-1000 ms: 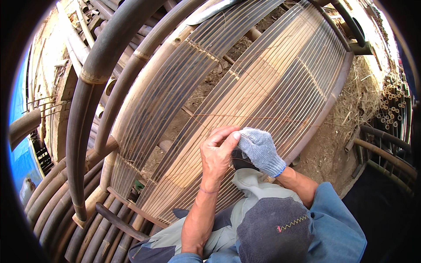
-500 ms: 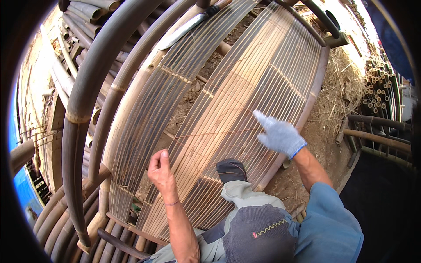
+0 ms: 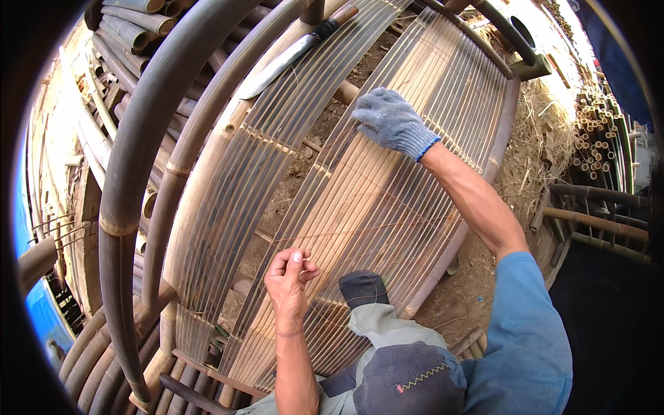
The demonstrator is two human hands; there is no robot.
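Observation:
A long panel of split bamboo slats (image 3: pixel 346 207) lies before me, a lengthwise gap splitting it. My left hand (image 3: pixel 290 280), bare, is low over the slats with thumb and fingertips pinched together; what they hold is too small to make out. A thin reddish-brown cord (image 3: pixel 366 234) runs across the slats just beyond those fingertips. Higher up, beside the gap, my right hand (image 3: pixel 394 121) wears a grey knit glove with a blue cuff. Its fingers are curled in over the slats, and anything inside them is hidden. My dark-shod foot (image 3: pixel 363 287) rests on the panel.
A long knife (image 3: pixel 283 66) with a dark handle lies on the panel's far left rail. Thick curved bamboo poles (image 3: pixel 131 159) rise at the left, before stacked bamboo (image 3: pixel 131 34). Straw (image 3: pixel 539 138) covers ground at the right, near bundled thin canes (image 3: pixel 595 131).
My right hand has moved up and left, from pointing over the right slats to curling beside the gap. My left hand has shifted right and slightly down, its fingers now pinched in view.

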